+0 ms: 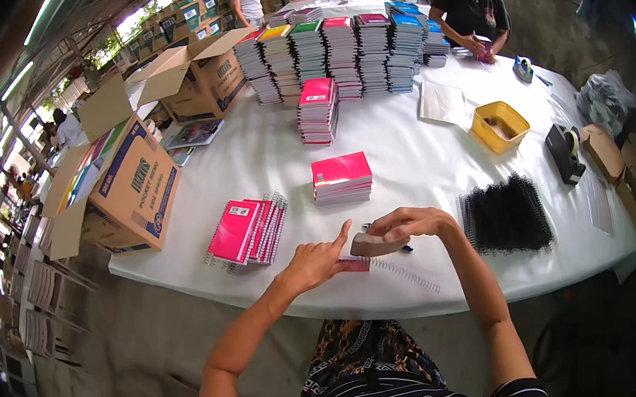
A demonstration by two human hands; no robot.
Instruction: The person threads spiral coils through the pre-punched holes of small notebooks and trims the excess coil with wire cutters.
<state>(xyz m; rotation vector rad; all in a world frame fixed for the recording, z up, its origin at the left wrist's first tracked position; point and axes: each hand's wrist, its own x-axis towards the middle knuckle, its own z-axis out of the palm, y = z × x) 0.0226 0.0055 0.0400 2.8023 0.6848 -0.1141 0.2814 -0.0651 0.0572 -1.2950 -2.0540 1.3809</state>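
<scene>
My left hand (313, 265) is at the table's near edge with one finger stretched up and out. Its other fingers are folded over a small pink notebook (356, 265), which they partly hide. A silvery wire coil (407, 273) runs from the notebook to the right along the tabletop. My right hand (417, 223) curls over a brownish-grey block-like piece (373, 246), whose exact kind I cannot make out. A small dark blue tip shows under that hand. Beyond the hands is a short stack of pink notebooks (342, 179). Several spiral-bound pink notebooks (240, 230) lie left of it.
Tall notebook stacks (334, 61) stand at the back. Open cartons (127, 191) occupy the left side. On the right are black coils (504, 215), a yellow tub (500, 127) and a black tape dispenser (564, 153). A co-worker (472, 8) stands across the white table (250, 143).
</scene>
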